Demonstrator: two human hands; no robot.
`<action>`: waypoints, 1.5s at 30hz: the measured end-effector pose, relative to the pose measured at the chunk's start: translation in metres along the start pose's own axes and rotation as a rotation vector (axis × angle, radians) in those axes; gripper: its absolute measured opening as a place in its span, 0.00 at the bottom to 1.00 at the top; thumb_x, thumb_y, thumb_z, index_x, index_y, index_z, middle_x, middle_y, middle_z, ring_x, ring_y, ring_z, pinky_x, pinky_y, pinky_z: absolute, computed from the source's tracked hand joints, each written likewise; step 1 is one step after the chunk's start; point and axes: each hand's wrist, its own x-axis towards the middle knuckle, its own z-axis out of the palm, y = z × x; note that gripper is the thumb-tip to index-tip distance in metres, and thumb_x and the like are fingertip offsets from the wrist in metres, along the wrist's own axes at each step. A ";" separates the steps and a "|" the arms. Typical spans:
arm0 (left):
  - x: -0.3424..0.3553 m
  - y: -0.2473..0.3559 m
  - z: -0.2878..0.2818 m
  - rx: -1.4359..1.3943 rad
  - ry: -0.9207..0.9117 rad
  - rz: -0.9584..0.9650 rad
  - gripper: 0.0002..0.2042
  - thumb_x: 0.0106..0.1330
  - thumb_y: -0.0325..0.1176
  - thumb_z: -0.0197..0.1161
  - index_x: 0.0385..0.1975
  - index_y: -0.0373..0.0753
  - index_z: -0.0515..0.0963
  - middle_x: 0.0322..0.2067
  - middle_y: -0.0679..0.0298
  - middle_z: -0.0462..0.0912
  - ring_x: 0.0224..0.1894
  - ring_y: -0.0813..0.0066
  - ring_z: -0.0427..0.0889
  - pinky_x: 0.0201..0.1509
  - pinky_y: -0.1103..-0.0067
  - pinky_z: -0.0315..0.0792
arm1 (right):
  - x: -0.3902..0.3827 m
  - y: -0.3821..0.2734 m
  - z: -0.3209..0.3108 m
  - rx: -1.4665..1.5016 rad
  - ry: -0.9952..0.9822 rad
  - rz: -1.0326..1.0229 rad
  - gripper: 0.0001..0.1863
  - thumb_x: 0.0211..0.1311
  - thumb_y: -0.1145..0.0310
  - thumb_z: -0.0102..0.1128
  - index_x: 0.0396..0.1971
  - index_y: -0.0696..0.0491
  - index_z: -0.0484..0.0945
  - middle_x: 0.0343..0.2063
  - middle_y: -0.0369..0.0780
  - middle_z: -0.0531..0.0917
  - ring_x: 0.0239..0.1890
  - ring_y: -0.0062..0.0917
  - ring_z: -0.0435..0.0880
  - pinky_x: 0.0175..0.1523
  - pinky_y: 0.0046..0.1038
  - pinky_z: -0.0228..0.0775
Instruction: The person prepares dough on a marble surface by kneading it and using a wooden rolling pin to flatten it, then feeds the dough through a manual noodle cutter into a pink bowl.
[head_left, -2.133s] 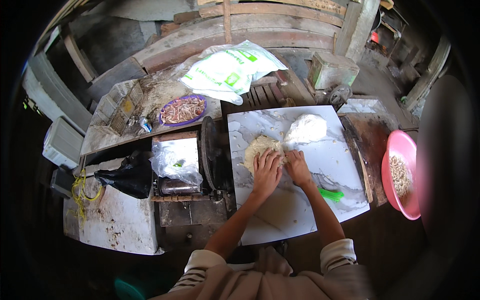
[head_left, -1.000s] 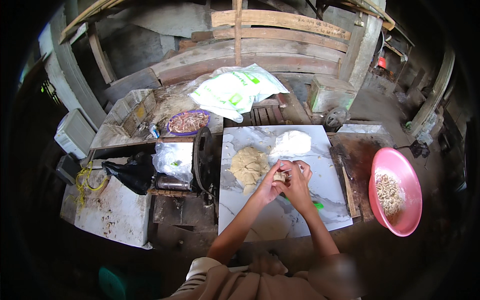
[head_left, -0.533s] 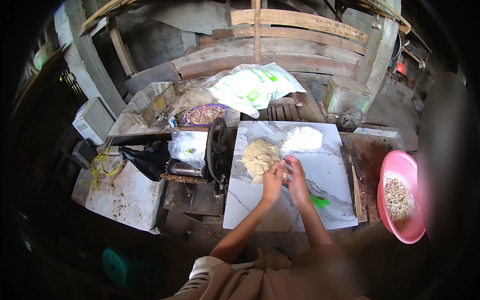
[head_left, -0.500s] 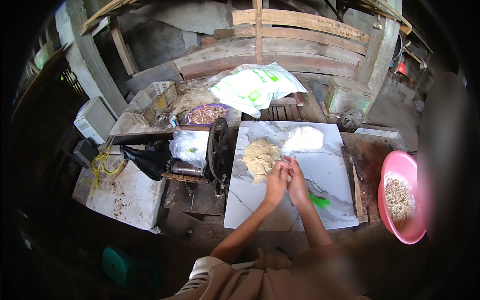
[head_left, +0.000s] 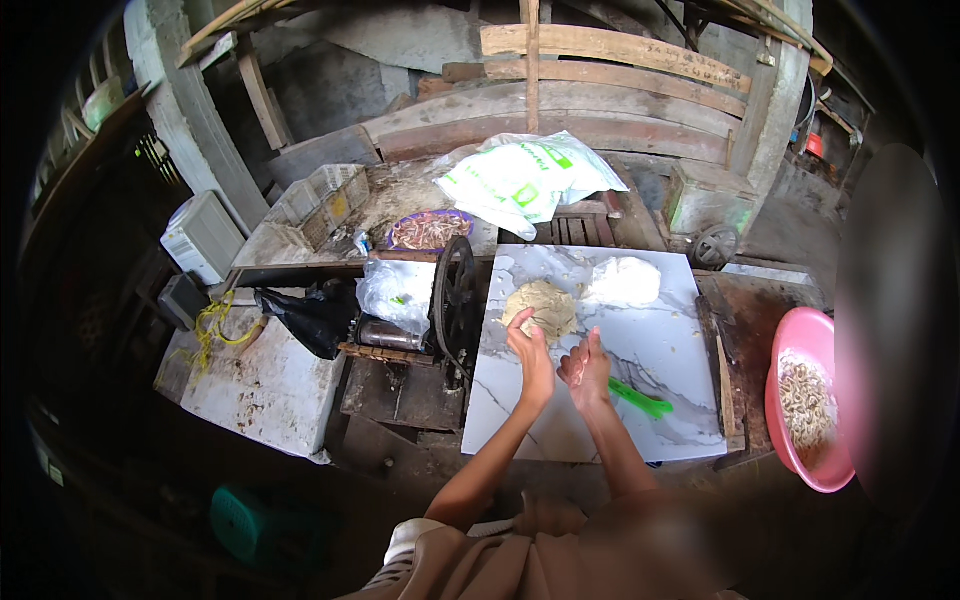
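Observation:
A lumpy mound of beige dough (head_left: 548,298) lies on the marble-patterned white board (head_left: 675,320), with a white powdery pile (head_left: 625,280) at its right. My left hand (head_left: 530,355) is at the dough’s front edge, fingers apart and curved; whether they touch it is unclear. My right hand (head_left: 586,372) is just to its right, separate from it, fingers curled with the thumb up; anything inside them is too small to make out. A bright green plastic object (head_left: 645,402) lies beside my right hand.
A pink basin (head_left: 780,420) of pale pieces stands right. A roller machine with a wheel (head_left: 452,290), clear plastic and black bag (head_left: 310,325) are left. Behind are a large white sack (head_left: 530,180), crate (head_left: 325,200) and purple tray (head_left: 430,230). A green stool (head_left: 235,520) is lower left.
My hands were pressed together over the board half a second ago and have parted, the left toward the dough, the right slightly lower. Earlier both were working on the dough. The view has shifted.

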 end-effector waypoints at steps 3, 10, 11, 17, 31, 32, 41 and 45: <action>0.005 -0.012 0.004 -0.259 -0.089 -0.227 0.30 0.66 0.58 0.33 0.55 0.36 0.55 0.55 0.53 0.60 0.57 0.63 0.57 0.61 0.70 0.49 | -0.008 -0.009 0.015 0.130 -0.090 0.012 0.22 0.65 0.51 0.41 0.14 0.46 0.60 0.04 0.31 0.55 0.05 0.17 0.50 0.12 0.21 0.42; 0.003 0.039 0.019 -0.733 -0.259 -0.607 0.36 0.61 0.65 0.37 0.59 0.40 0.53 0.58 0.57 0.60 0.58 0.68 0.62 0.60 0.76 0.57 | -0.002 -0.014 0.011 -0.175 -0.180 -0.283 0.16 0.66 0.65 0.43 0.52 0.54 0.62 0.19 0.35 0.71 0.19 0.20 0.68 0.23 0.20 0.60; 0.000 0.042 0.023 -0.673 -0.286 -0.569 0.36 0.61 0.64 0.39 0.59 0.40 0.53 0.58 0.58 0.60 0.57 0.70 0.63 0.60 0.79 0.57 | 0.003 -0.013 0.009 -0.176 -0.176 -0.291 0.16 0.66 0.65 0.43 0.52 0.54 0.62 0.19 0.35 0.71 0.19 0.20 0.68 0.23 0.20 0.60; -0.015 0.051 0.025 -0.764 -0.426 -0.437 0.19 0.68 0.32 0.43 0.58 0.37 0.62 0.55 0.61 0.67 0.56 0.75 0.66 0.60 0.80 0.57 | 0.005 -0.024 0.020 -0.869 0.214 -0.816 0.20 0.66 0.65 0.40 0.55 0.57 0.58 0.53 0.45 0.62 0.56 0.35 0.56 0.62 0.33 0.44; 0.030 0.040 0.005 -0.420 -0.480 -0.869 0.33 0.67 0.54 0.38 0.64 0.38 0.46 0.62 0.59 0.54 0.62 0.74 0.56 0.62 0.78 0.54 | -0.029 0.008 0.021 -0.784 -0.064 -0.577 0.25 0.69 0.59 0.32 0.59 0.60 0.58 0.61 0.46 0.59 0.63 0.30 0.57 0.64 0.25 0.47; 0.015 0.034 0.011 -0.503 -0.471 -0.860 0.32 0.67 0.54 0.39 0.64 0.38 0.47 0.61 0.60 0.56 0.61 0.74 0.58 0.60 0.79 0.56 | -0.022 -0.003 0.020 -0.735 -0.027 -0.467 0.26 0.69 0.57 0.32 0.57 0.60 0.61 0.59 0.47 0.62 0.62 0.30 0.59 0.63 0.25 0.48; -0.008 0.042 0.003 -0.731 -0.519 -0.612 0.29 0.69 0.50 0.35 0.64 0.37 0.44 0.64 0.61 0.51 0.65 0.72 0.51 0.67 0.77 0.46 | -0.044 -0.009 0.046 -1.038 -0.032 -0.773 0.22 0.68 0.61 0.32 0.55 0.57 0.65 0.57 0.47 0.66 0.61 0.36 0.62 0.63 0.28 0.50; 0.022 0.045 0.003 -0.681 -0.408 -0.726 0.31 0.68 0.52 0.34 0.64 0.37 0.42 0.66 0.62 0.45 0.67 0.72 0.45 0.69 0.76 0.40 | -0.060 0.008 0.048 -1.027 -0.086 -0.893 0.22 0.68 0.62 0.32 0.56 0.57 0.64 0.56 0.47 0.67 0.60 0.36 0.63 0.63 0.28 0.50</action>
